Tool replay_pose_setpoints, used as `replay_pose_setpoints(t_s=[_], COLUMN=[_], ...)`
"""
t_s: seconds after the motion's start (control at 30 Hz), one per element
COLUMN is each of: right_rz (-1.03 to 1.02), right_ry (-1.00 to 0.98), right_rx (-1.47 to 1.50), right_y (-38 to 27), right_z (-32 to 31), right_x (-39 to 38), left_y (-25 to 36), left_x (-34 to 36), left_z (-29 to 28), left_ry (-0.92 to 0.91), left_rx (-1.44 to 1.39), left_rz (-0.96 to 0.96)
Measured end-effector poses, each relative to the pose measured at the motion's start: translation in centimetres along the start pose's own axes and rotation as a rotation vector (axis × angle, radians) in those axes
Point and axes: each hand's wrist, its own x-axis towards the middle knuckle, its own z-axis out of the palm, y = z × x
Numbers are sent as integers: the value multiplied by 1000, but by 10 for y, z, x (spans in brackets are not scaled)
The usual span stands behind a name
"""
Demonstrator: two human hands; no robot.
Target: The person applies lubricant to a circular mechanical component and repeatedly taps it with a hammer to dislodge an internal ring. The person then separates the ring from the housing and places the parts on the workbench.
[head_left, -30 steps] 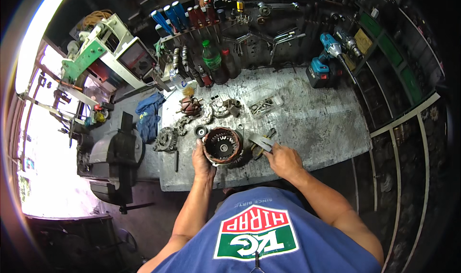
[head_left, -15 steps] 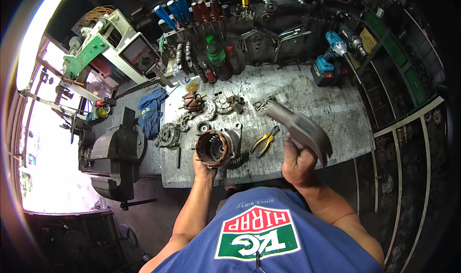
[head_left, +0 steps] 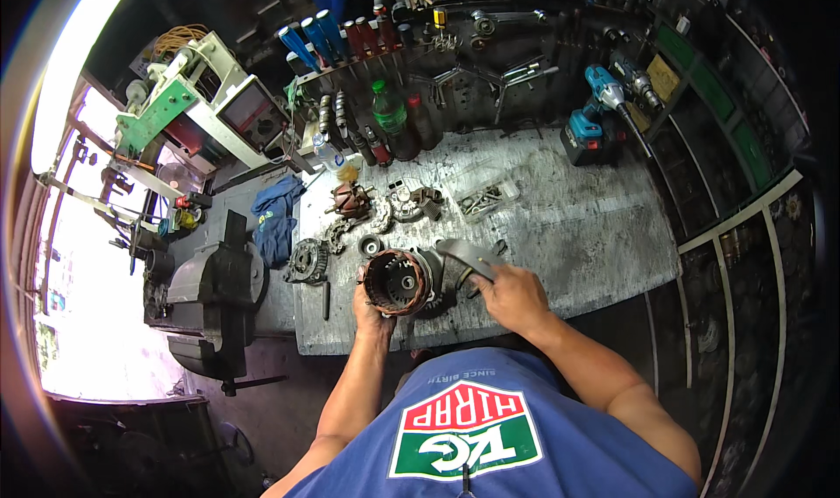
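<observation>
My left hand grips an alternator housing from its near left side. The round stator with copper windings sits in it, its opening turned up toward me. My right hand is closed around a hammer, and the motion-blurred hammer head is just right of the housing. Whether the head touches the housing I cannot tell. Pliers with yellow-and-black handles lie under the hammer, mostly hidden. Beyond the housing are a small pulley, a rotor and an end cover.
A bench vise stands at the left beside a blue cloth. Along the back are a green bottle, screwdrivers and a cordless impact wrench. A clear tray of small parts lies on the metal-topped bench.
My right hand has swung the hammer down and left, from above the bench's right side to beside the housing. My left hand keeps its hold, with the housing slightly shifted right.
</observation>
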Motion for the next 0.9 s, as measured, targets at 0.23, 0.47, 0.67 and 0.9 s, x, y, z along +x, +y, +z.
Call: replay_pose_setpoints(t_s=[0.23,0.47,0.67,0.9], right_rz=[-216,336,597,922], right_ry=[310,-43,272,570], right_rx=[185,-34,117,105], right_y=[16,75,79,43], right_z=[-1,45,46,44], right_x=[-9,-67,-126,-285], left_y=[-1,-1,-103,-206], left_x=[6,27,31,-53], left_z=[4,17,127,190], left_ry=[-45,38,-322,-772], left_rx=[-92,-237,635,874], left_rz=[-32,-137,-291,-594])
